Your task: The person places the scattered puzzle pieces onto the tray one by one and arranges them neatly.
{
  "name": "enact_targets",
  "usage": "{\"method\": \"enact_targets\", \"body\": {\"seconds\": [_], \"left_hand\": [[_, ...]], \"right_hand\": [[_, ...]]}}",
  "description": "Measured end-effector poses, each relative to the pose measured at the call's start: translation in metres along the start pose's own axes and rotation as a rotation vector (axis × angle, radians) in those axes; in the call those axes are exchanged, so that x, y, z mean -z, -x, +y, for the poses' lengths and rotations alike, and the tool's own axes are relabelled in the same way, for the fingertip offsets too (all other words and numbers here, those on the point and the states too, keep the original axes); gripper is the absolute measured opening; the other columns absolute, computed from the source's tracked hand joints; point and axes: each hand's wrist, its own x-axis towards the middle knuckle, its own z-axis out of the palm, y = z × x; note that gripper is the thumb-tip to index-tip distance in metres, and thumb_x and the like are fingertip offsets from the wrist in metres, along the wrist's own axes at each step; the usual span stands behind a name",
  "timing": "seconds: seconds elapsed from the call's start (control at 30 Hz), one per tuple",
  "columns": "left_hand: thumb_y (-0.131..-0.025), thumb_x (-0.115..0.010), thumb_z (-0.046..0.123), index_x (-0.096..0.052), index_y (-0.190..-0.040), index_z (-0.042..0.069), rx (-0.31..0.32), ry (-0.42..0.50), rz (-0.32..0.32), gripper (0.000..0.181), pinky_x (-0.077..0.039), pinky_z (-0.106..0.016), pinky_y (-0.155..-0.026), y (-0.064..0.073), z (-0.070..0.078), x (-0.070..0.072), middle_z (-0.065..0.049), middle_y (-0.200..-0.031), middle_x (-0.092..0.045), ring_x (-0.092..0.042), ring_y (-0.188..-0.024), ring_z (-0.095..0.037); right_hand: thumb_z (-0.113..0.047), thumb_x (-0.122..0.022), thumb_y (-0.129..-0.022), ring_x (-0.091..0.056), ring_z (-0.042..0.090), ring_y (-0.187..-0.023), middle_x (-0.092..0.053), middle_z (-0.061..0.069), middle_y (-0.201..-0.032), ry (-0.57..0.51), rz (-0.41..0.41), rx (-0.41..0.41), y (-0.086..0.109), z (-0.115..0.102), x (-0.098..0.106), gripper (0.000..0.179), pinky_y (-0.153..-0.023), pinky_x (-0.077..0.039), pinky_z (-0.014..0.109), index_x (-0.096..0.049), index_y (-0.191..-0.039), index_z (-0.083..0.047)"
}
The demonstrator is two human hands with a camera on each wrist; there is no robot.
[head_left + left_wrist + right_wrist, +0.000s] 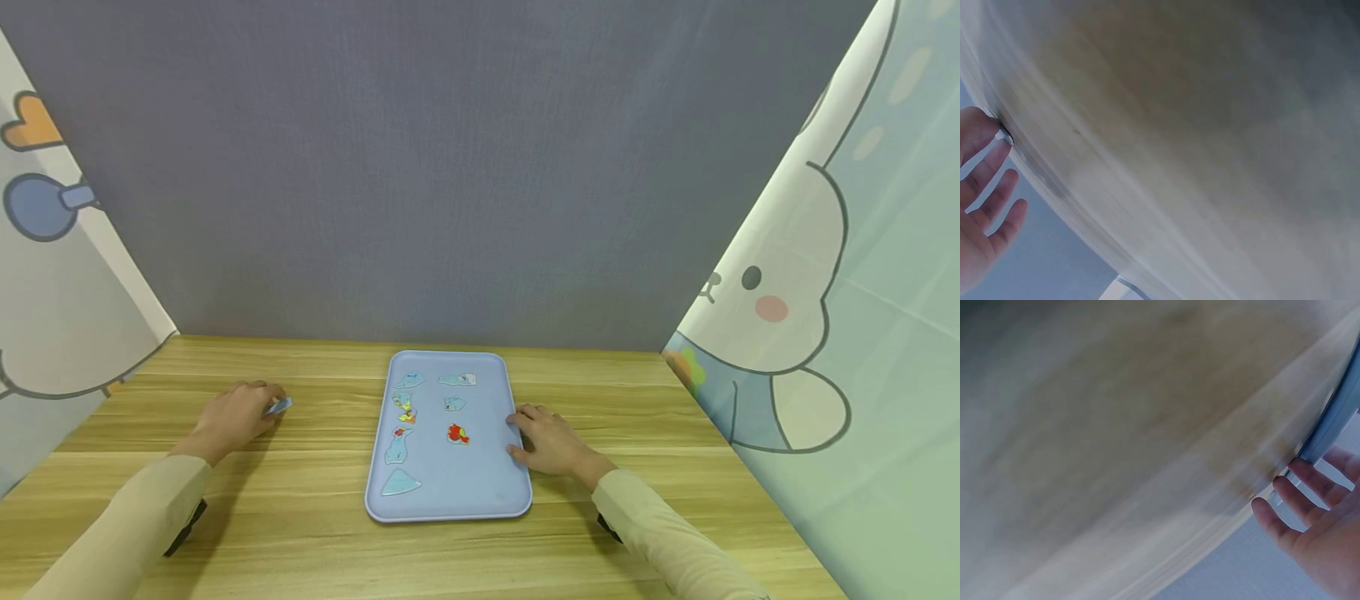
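Between thumb and index finger, my left hand (238, 417) pinches a small light blue flat piece (279, 406), like a jigsaw piece, left of the tray. In the left wrist view the piece (1005, 134) shows only edge-on, and the other fingers spread loosely. A pale blue tray (472, 500) lies on the table with several flat picture pieces in it, among them a red one (457, 433) and a blue triangular one (401, 482). My right hand (551, 442) touches the tray's right rim with its fingers relaxed; in the right wrist view that rim (1335, 415) is beside the fingertips.
The wood-grain table (315, 533) extends on both sides of the tray. A grey panel (420, 175) stands behind it. Cartoon-printed cloths hang at the left and right, with a white rabbit figure (787, 275) on the right one.
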Motion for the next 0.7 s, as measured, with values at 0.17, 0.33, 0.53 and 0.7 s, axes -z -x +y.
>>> {"method": "enact_targets", "body": {"seconds": [0.17, 0.33, 0.53, 0.7], "left_hand": [[-0.075, -0.071, 0.01, -0.063, -0.102, 0.003, 0.0, 0.002, -0.007, 0.028, -0.052, -0.038, -0.055, -0.0021, 0.0014, -0.0008, -0.01, -0.087, -0.064, -0.061, -0.071, -0.026], [-0.076, -0.071, 0.011, -0.064, -0.101, 0.003, -0.007, -0.002, 0.006, 0.027, -0.052, -0.039, -0.056, -0.0041, 0.0023, -0.0011, -0.011, -0.088, -0.065, -0.062, -0.073, -0.028], [-0.076, -0.071, 0.009, -0.064, -0.099, 0.002, -0.02, 0.007, 0.018, 0.025, -0.053, -0.04, -0.058, -0.0054, 0.0026, -0.0008, -0.012, -0.088, -0.065, -0.062, -0.075, -0.029], [-0.076, -0.071, 0.007, -0.064, -0.098, 0.002, -0.031, 0.019, 0.022, 0.024, -0.053, -0.038, -0.058, -0.0059, 0.0024, -0.0012, -0.011, -0.087, -0.065, -0.061, -0.075, -0.029]], "right_hand": [[-0.038, -0.057, -0.086, -0.045, 0.031, -0.121, -0.05, 0.011, -0.128, 0.003, -0.002, -0.001, 0.0002, -0.0002, 0.0, 0.047, -0.094, -0.04, 0.057, -0.054, -0.123, -0.009], [-0.038, -0.057, -0.086, -0.045, 0.031, -0.121, -0.05, 0.011, -0.128, 0.002, -0.001, 0.001, 0.0001, -0.0002, -0.0001, 0.047, -0.094, -0.04, 0.057, -0.054, -0.123, -0.008], [-0.038, -0.058, -0.086, -0.045, 0.031, -0.121, -0.05, 0.011, -0.128, -0.005, -0.002, -0.002, -0.0005, 0.0001, -0.0001, 0.047, -0.094, -0.039, 0.058, -0.054, -0.123, -0.009], [-0.038, -0.057, -0.086, -0.044, 0.031, -0.121, -0.049, 0.011, -0.129, -0.003, -0.01, -0.005, -0.0005, 0.0002, -0.0001, 0.047, -0.095, -0.039, 0.058, -0.053, -0.123, -0.009]]}}
